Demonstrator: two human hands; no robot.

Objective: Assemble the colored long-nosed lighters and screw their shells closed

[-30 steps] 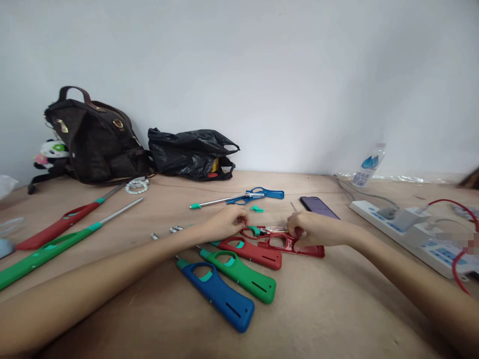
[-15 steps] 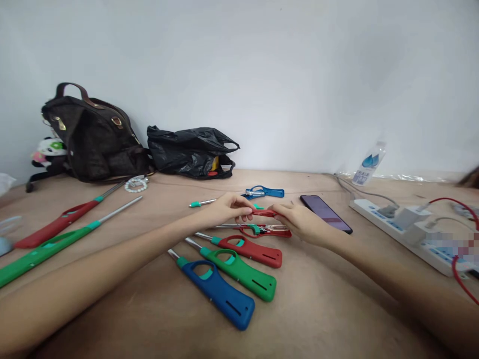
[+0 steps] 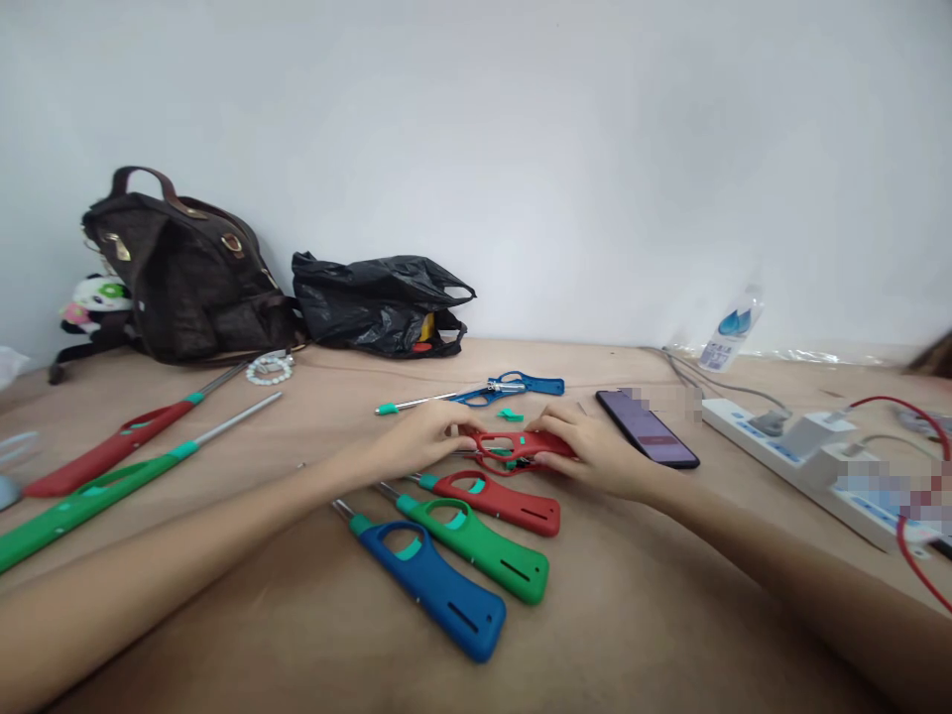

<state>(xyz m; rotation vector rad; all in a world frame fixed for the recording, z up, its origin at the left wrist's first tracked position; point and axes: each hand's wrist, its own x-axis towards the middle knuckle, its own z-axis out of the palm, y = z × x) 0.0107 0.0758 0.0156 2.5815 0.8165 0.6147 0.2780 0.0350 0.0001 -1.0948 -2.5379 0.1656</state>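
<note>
My left hand point(image 3: 427, 437) pinches the front end of a red lighter casing half point(image 3: 541, 444), and my right hand point(image 3: 595, 451) grips its handle end. The casing half lies over an opened red long-neck lighter on the table, whose inner parts are mostly covered. Just behind sits a small green trigger piece point(image 3: 510, 416). Farther back lies an opened blue lighter point(image 3: 546, 386) with its innards showing. Nearer to me are three closed lighters side by side: a red lighter point(image 3: 521, 506), a green lighter point(image 3: 495, 557) and a blue lighter point(image 3: 461, 603).
A phone point(image 3: 654, 436) and a white power strip point(image 3: 788, 461) with cables lie on the right, a water bottle point(image 3: 733, 329) behind. Left are a long red lighter point(image 3: 111, 446), a long green lighter point(image 3: 81, 508), a bracelet point(image 3: 269, 370), a backpack point(image 3: 193, 278) and a black plastic bag point(image 3: 364, 302).
Both hands have lowered the red casing half toward me, onto the opened red lighter. It has turned from edge-on to show its broad face. The green trigger piece is now uncovered.
</note>
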